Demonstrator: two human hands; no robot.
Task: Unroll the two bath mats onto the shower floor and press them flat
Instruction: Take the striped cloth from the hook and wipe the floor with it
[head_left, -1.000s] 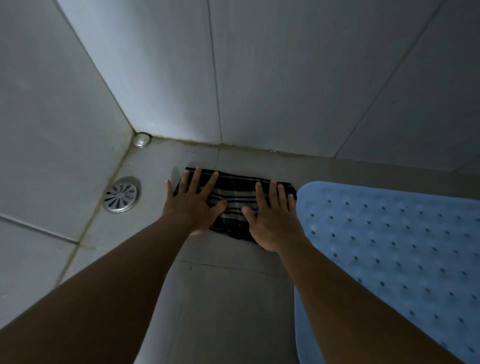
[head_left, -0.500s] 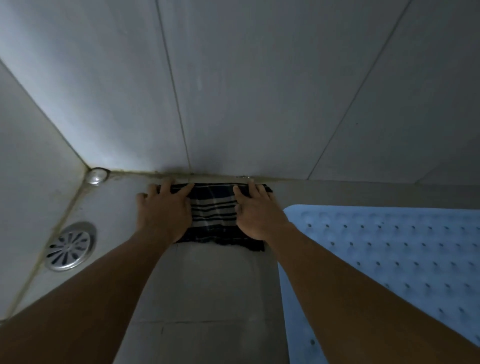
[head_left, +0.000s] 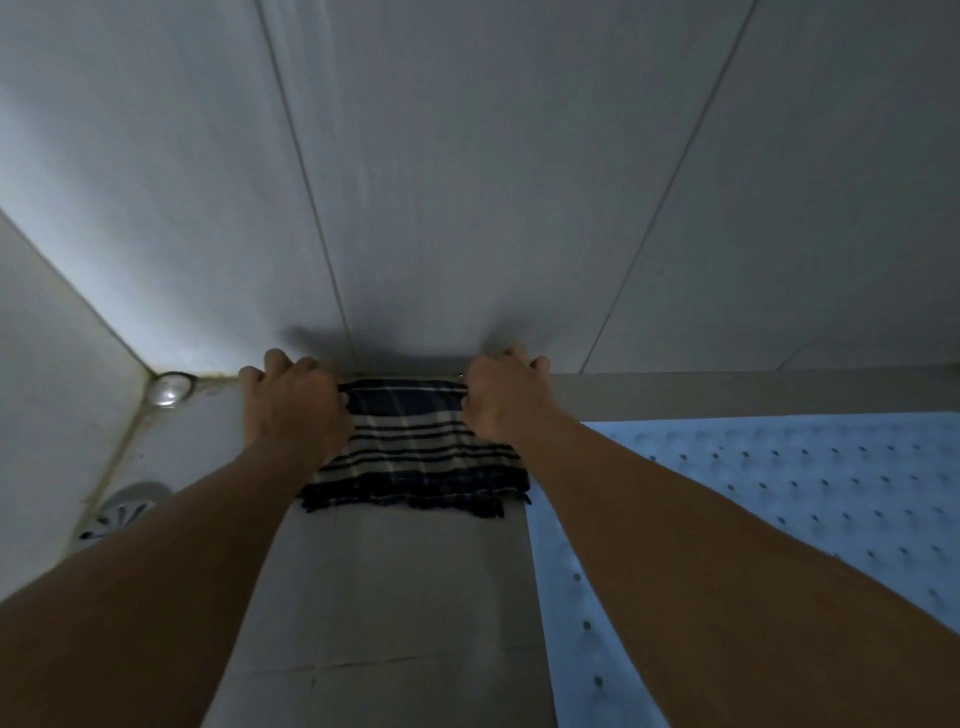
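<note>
A dark plaid bath mat lies on the shower floor, its far edge against the back wall and its fringed near edge toward me. My left hand covers its far left corner and my right hand its far right corner. Both hands have curled fingers touching the wall base and thumbs pinching the fabric. A light blue rubber mat with small holes lies flat on the floor to the right, its left edge beside the plaid mat. My right forearm crosses over it.
A round metal floor drain sits at the left, partly behind my left forearm. A small shiny cap sits in the floor corner. Tiled walls close in at the back and left. Bare floor tile lies between my arms.
My hands slid from lying flat on the plaid mat out to its far corners and curled at the wall. The mat now shows more of its length toward me.
</note>
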